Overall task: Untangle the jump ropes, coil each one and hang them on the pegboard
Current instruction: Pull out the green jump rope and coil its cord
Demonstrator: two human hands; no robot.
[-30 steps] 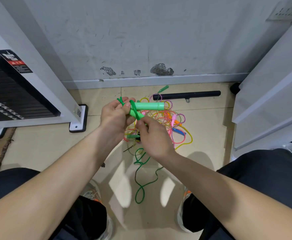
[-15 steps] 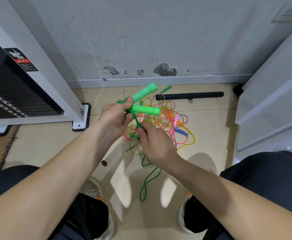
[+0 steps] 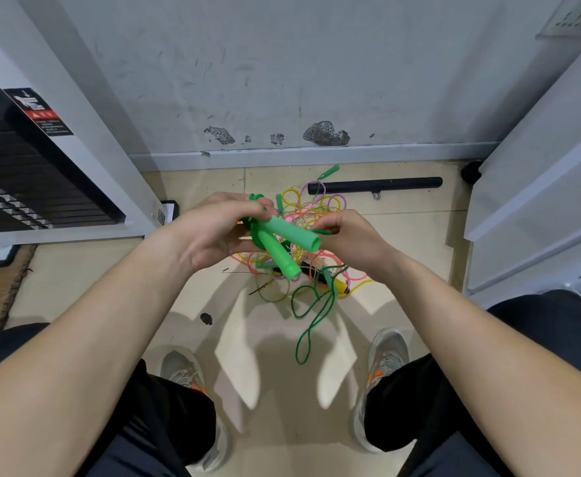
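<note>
Two smooth cylindrical green handles, thin green cord. My left hand grips their left ends; my right hand pinches the cord.

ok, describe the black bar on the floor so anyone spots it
Start at the scuffed grey wall and drop to its baseboard. Just in front lies a long black cylindrical bar, beyond the tangle of coloured jump ropes. Nothing else is so long and straight.

One head-worn wide-angle view, pitched forward and down. Scuffed grey painted wall at 12 o'clock, beige tiled floor mid-frame; left hand and right hand close beneath lens.
</note>
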